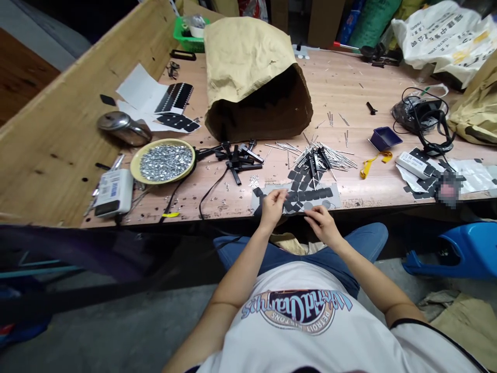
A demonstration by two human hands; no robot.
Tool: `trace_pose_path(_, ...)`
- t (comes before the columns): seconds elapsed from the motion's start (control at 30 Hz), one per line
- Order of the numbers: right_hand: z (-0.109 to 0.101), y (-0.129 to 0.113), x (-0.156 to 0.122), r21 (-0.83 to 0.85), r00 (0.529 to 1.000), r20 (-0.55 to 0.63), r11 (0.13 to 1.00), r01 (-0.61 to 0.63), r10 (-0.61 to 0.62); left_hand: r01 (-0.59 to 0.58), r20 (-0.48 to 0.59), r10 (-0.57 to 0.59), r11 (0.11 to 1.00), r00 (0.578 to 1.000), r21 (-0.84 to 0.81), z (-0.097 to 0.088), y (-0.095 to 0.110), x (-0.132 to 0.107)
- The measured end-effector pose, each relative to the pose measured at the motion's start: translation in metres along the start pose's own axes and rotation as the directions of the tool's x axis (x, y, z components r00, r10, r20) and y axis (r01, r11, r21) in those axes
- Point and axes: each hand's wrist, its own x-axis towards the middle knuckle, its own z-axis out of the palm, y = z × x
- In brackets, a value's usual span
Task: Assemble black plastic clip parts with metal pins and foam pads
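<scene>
My left hand rests at the table's front edge, its fingers pinched at a grey backing sheet covered with small black adhesive pads. My right hand is just right of it, fingers curled and pinched near the sheet's lower edge; what it holds is too small to make out. Behind the sheet lies a pile of thin metal pins and black strips.
A yellow dish of shiny small metal parts sits to the left, beside a white box. A big brown paper sack lies behind. Black plastic pieces, a blue tray, cables and a blue stool are around.
</scene>
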Motion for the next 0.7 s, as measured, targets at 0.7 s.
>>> trace_pose_path(0.7, -0.011, -0.017, 0.031, 0.400, 0.912, 0.240, 0.822, -0.406, 0.333, 0.148, 0.050, -0.140, 0.887, 0.989, -0.437, 0.027, -0.011, -0.024)
